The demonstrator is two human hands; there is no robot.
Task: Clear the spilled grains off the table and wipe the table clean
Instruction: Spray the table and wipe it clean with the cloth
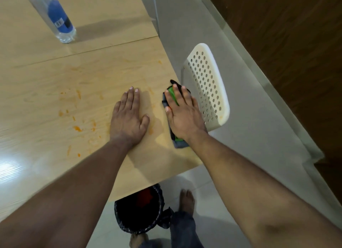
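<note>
1. While your right hand [182, 116] presses flat, fingers straight, on the folded grey-and-green cleaning cloth [173, 99], that cloth sits at the right edge of the pale wood-grain table [46, 68], just beside the white perforated plastic chair back [208, 86]. You are pressing the cloth, not curling round it.

2. Your left hand [127, 118] lies open, palm down on the bare tabletop, close to the left of the cloth and holding nothing.

3. Whole loose grains are not plainly visible on the surface; what shows is a scatter of orange smears and crumbs [77, 128] across the middle of the table, to the left of your left hand. Whether any of those bits are grains is too small to tell, so judge the clearing part as mostly done.

4. Wiping looks only partly done: the patch between and below your hands appears cleaner, while the stained area further left is untouched by the cloth, and fainter orange marks run up toward the table seam.

5. You have the black-lined waste bin [138, 210] on the floor under the near table edge, well placed for sweeping residue into.

6. Mind the clear plastic water bottle with the blue label [55, 16] standing at the far left, well apart from the stains.
</note>
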